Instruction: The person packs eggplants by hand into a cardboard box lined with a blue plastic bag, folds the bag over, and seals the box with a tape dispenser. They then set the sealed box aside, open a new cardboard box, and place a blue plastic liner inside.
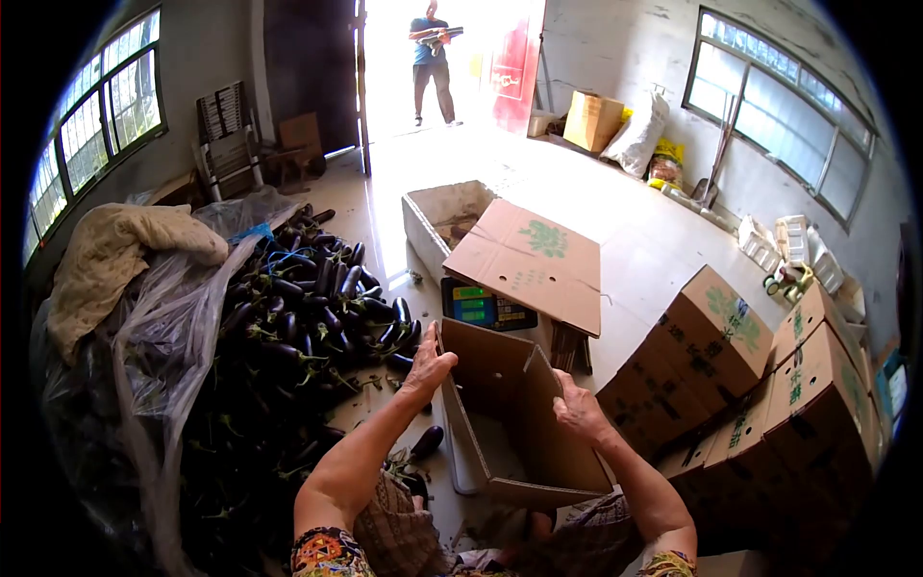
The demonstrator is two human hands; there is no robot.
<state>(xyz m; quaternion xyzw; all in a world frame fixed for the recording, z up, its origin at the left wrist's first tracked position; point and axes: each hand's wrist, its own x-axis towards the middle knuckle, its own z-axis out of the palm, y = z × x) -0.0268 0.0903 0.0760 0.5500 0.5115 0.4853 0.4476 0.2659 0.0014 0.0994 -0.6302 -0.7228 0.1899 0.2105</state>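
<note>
An open cardboard box [524, 492] stands in front of my body, with only its bare inside walls and floor showing. My left hand [426, 368] grips its far left corner, fingers wrapped over the cardboard. On the right wall, my right hand [579, 406] is closed around the upper edge. Just beyond the box, a digital scale [487, 306] with lit green displays lies partly under a flat cardboard piece [529, 248] printed with a green plant. A big heap of eggplants [298, 317] covers the floor to my left, and a loose eggplant [427, 442] rests near the box.
Stacked closed cartons [740, 413] rise on the right. A white foam box [433, 226] stands behind the scale. Clear plastic sheeting [168, 327] and a beige quilt [125, 255] lie at the left. In the bright doorway a person [432, 67] holds something long. Sacks [637, 133] lean by the far wall.
</note>
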